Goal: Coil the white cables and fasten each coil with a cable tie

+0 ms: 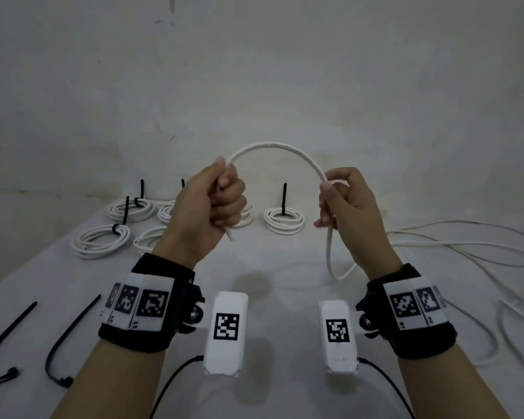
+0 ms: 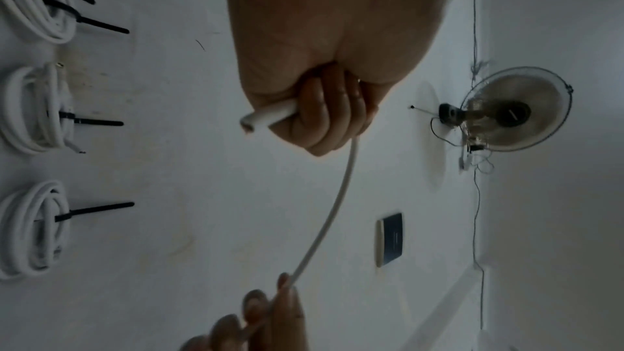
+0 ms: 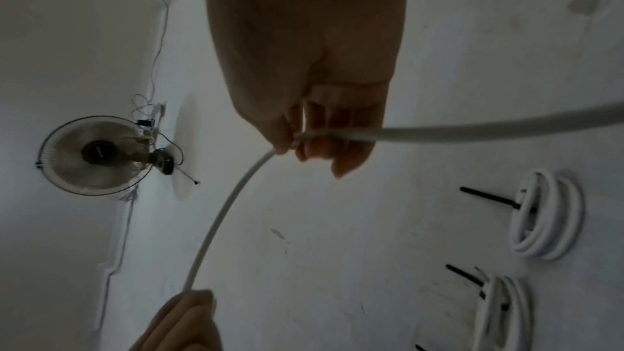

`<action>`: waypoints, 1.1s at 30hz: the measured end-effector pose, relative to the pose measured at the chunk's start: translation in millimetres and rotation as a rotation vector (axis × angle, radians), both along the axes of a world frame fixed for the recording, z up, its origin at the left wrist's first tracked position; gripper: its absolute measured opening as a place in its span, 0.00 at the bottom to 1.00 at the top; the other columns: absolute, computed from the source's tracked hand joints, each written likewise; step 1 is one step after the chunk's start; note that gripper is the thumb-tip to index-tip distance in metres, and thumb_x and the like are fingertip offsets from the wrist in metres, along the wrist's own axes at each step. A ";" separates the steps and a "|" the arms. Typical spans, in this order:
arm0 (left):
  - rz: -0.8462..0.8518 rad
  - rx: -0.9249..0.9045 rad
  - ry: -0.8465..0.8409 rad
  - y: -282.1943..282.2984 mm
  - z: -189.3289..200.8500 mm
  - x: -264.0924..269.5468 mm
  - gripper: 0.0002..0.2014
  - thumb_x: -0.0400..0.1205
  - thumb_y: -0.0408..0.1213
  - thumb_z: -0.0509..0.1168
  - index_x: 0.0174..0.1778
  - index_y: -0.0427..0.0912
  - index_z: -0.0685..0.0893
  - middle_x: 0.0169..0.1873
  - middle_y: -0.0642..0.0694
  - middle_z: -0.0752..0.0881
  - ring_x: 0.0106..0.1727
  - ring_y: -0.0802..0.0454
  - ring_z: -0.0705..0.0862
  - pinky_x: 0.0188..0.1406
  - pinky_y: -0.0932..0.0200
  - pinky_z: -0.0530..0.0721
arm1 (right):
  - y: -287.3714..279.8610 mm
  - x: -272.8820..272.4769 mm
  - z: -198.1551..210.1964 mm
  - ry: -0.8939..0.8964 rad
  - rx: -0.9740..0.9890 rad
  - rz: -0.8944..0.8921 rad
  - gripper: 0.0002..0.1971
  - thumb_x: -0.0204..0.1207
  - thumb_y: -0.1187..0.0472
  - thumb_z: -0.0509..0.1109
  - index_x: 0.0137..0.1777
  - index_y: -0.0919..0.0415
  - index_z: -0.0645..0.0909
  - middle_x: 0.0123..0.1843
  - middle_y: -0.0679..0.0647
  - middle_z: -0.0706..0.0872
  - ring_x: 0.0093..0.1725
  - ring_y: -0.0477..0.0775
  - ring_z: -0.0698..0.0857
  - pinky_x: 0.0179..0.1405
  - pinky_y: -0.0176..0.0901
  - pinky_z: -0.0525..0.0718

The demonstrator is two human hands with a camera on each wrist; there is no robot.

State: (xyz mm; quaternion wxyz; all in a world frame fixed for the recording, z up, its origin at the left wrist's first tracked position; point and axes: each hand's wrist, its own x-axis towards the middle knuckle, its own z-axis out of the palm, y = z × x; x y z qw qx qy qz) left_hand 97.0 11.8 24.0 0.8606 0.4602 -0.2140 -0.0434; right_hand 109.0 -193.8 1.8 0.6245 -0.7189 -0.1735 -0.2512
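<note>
A white cable (image 1: 280, 148) arches in the air between both hands above the table. My left hand (image 1: 221, 201) grips it in a fist near its cut end (image 2: 251, 123), which pokes out below the fist. My right hand (image 1: 335, 204) pinches the cable (image 3: 233, 202) between thumb and fingers further along. From there it hangs down, loops and trails off to the right. Two loose black cable ties (image 1: 70, 334) lie at the front left of the table.
Several tied white coils (image 1: 102, 240) with black tie tails sticking up sit at the back of the white table (image 1: 270, 297), one (image 1: 284, 220) between my hands. Loose white cable (image 1: 466, 246) sprawls over the right side. A wall fan (image 2: 516, 108) hangs behind.
</note>
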 end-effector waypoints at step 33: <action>-0.265 0.161 -0.088 -44.4 -21.0 -11.3 0.24 0.84 0.49 0.51 0.22 0.45 0.73 0.14 0.55 0.65 0.13 0.64 0.61 0.12 0.71 0.59 | -1.7 -44.3 38.6 -0.494 -0.590 -0.241 0.16 0.75 0.52 0.71 0.61 0.54 0.86 0.35 0.40 0.72 0.36 0.32 0.76 0.36 0.21 0.69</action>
